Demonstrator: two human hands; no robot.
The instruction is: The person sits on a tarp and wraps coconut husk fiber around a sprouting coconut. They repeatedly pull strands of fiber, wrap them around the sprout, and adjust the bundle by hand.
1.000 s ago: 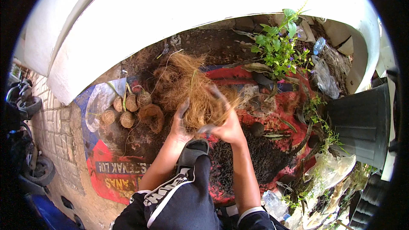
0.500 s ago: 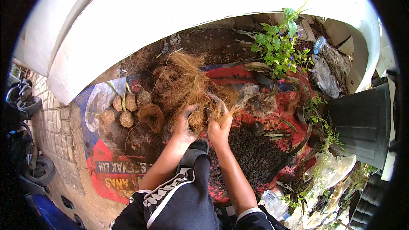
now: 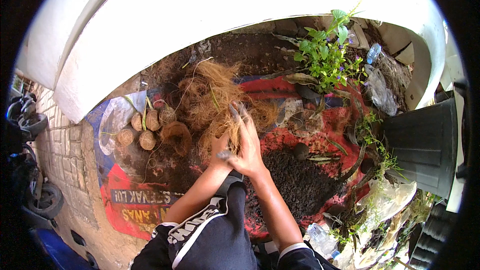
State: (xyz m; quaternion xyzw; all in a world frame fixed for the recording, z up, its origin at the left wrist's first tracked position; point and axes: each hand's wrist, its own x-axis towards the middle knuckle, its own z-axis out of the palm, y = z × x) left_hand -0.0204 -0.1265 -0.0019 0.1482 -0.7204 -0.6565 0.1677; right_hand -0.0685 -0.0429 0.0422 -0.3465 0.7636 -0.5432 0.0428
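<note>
In my head view, the left hand (image 3: 220,149) and right hand (image 3: 248,151) press close together on fibre (image 3: 219,125), the rest heaped just beyond. The right covers much of the left, whose fingertips I can't make out. A white panel (image 3: 210,15) cuts off the far side; balls (image 3: 147,140) lie left, soil (image 3: 295,187) right.

Bright daylight, white panel (image 3: 225,5) up top blown out to flat glare, soil (image 3: 260,50) just below it shaded, fisheye bending straight edges, corners black, motorbike (image 3: 31,120) at left rim dim, soft.
</note>
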